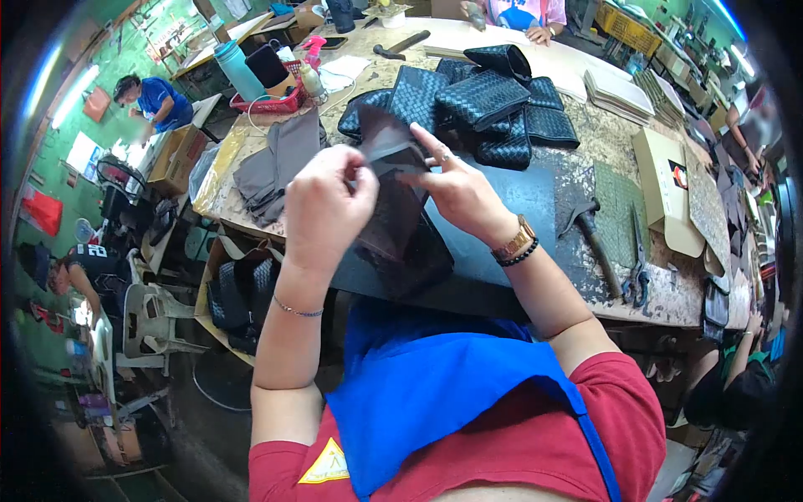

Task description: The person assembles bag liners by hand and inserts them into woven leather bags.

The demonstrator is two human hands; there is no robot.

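Observation:
A dark, thin, glossy piece (393, 209) hangs between my hands over the near edge of the worktable. My left hand (330, 197) is closed at its upper left side, with fingers pinched together; what they grip is too small to tell. On the right side my right hand (460, 184) holds the piece, index finger stretched up along its edge. Under my right hand lies a dark flat board (510, 209). Just beyond are several black woven leather pouches (485, 99) in a pile. Folded dark cloth (284, 163) lies left of my left hand.
A hammer (595, 243) and scissors (638, 272) lie at the right. Another hammer (401, 45) lies far back. A red basket (272, 102) with a teal bottle (240, 71) stands back left. A person in pink (531, 17) is across the table; others work around.

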